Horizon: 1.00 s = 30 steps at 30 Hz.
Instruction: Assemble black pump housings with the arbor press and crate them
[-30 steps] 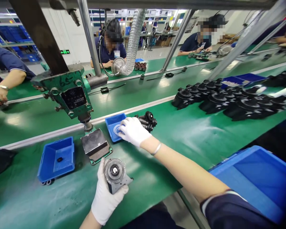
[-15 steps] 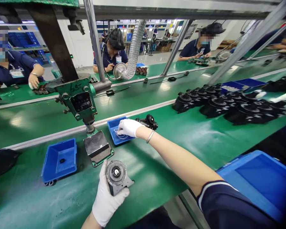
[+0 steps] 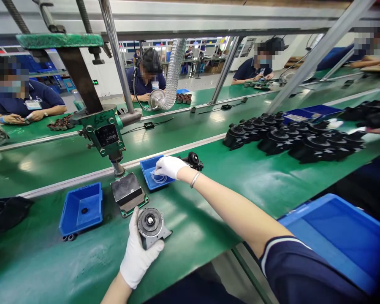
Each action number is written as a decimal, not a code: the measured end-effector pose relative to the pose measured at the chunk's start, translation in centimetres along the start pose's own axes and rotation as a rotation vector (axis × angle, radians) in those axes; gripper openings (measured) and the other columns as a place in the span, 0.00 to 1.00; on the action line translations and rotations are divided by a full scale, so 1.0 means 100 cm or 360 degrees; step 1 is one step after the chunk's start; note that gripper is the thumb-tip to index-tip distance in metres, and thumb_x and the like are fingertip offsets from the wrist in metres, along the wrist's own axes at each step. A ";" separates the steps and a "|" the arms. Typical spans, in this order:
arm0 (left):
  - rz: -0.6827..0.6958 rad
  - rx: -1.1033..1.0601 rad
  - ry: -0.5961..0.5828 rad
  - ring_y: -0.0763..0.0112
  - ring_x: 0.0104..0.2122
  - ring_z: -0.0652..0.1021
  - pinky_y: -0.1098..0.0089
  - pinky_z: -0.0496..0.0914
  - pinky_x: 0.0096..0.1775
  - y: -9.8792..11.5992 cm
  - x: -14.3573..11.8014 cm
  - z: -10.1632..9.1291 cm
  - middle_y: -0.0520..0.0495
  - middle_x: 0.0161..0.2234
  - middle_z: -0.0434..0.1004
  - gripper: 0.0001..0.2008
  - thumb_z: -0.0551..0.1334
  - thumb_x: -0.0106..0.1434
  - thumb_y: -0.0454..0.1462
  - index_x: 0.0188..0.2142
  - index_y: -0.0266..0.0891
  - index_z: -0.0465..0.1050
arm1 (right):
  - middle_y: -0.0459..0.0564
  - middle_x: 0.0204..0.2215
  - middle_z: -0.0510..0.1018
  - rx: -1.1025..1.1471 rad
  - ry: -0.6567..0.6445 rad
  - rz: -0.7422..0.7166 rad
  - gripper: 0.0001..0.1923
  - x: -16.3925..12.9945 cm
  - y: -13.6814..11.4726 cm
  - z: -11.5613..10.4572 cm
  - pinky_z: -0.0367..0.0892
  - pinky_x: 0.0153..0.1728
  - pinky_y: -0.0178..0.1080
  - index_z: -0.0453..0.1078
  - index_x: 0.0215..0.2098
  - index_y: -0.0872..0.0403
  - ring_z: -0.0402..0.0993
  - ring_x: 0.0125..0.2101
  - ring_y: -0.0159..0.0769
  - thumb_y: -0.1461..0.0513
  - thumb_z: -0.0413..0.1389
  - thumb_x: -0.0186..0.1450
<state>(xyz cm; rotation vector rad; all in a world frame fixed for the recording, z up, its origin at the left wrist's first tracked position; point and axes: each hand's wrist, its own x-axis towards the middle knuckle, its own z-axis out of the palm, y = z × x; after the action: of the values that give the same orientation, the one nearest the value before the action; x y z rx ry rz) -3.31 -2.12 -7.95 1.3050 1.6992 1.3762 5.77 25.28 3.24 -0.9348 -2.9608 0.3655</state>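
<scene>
My left hand (image 3: 135, 255), in a white glove, holds a grey round motor part (image 3: 150, 224) upright on the green belt. My right hand (image 3: 168, 166), also gloved, reaches into a small blue tray (image 3: 147, 166) and its fingertips touch thin clear rings (image 3: 158, 177) lying there. A few black parts (image 3: 192, 160) lie just right of that tray. A grey metal plate (image 3: 127, 193) sits under the green press head (image 3: 103, 131), between my two hands.
Another blue tray (image 3: 70, 219) with one small black piece stands at the left. Several black housings (image 3: 291, 137) are piled at the right, a large blue bin (image 3: 342, 236) sits near me. Other people work across the belt (image 3: 34, 105).
My right hand has drawn its fingers together over the clear rings in the tray. The view has tilted up slightly. My left hand keeps hold of the motor part.
</scene>
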 end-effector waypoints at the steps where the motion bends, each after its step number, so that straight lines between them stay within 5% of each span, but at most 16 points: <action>1: 0.0001 0.0011 -0.0015 0.46 0.65 0.58 0.43 0.51 0.63 0.001 -0.001 -0.001 0.33 0.65 0.54 0.51 0.66 0.57 0.51 0.68 0.43 0.34 | 0.52 0.38 0.81 0.0013 0.0051 0.0018 0.15 -0.001 0.002 -0.006 0.64 0.38 0.32 0.78 0.41 0.53 0.77 0.39 0.38 0.52 0.55 0.66; 6: 0.0068 0.0090 -0.0071 0.45 0.66 0.57 0.42 0.51 0.63 0.010 -0.006 -0.009 0.35 0.67 0.50 0.50 0.66 0.58 0.51 0.68 0.46 0.34 | 0.56 0.45 0.79 0.0049 0.0287 0.0135 0.18 -0.010 0.005 -0.025 0.63 0.45 0.37 0.75 0.45 0.55 0.74 0.45 0.42 0.52 0.50 0.70; 15: 0.0080 0.0058 -0.0025 0.49 0.66 0.57 0.42 0.50 0.64 0.012 0.001 -0.020 0.36 0.67 0.48 0.45 0.64 0.62 0.47 0.68 0.48 0.34 | 0.54 0.34 0.82 0.0236 0.0189 0.0194 0.09 -0.006 -0.007 0.009 0.67 0.38 0.35 0.76 0.35 0.57 0.78 0.36 0.41 0.59 0.57 0.64; 22: 0.0130 0.0017 0.0061 0.51 0.65 0.58 0.42 0.51 0.64 0.019 0.001 -0.027 0.36 0.67 0.50 0.42 0.63 0.63 0.45 0.68 0.48 0.38 | 0.51 0.36 0.81 0.0451 0.0340 0.0189 0.09 -0.010 -0.013 -0.007 0.67 0.40 0.34 0.73 0.43 0.57 0.77 0.38 0.36 0.63 0.56 0.65; 25: 0.0163 0.0091 0.0149 0.54 0.66 0.58 0.46 0.53 0.65 0.029 0.004 -0.034 0.39 0.67 0.51 0.37 0.60 0.66 0.41 0.68 0.48 0.41 | 0.47 0.38 0.81 0.0576 0.0408 -0.0048 0.15 -0.038 -0.029 -0.006 0.68 0.41 0.34 0.70 0.50 0.54 0.77 0.37 0.33 0.64 0.56 0.65; 30: 0.0548 0.0728 0.0009 0.59 0.63 0.65 0.55 0.61 0.63 0.041 0.017 -0.048 0.44 0.63 0.64 0.27 0.61 0.65 0.34 0.62 0.47 0.59 | 0.48 0.35 0.80 0.0789 0.0380 -0.0827 0.06 -0.086 -0.049 0.030 0.70 0.40 0.35 0.75 0.39 0.53 0.76 0.36 0.33 0.65 0.55 0.65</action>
<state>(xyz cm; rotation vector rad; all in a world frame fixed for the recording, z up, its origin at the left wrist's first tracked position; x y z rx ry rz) -6.82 -2.34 -2.39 1.9219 1.9313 1.2045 9.80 15.90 1.88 -0.1367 -2.5636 0.8330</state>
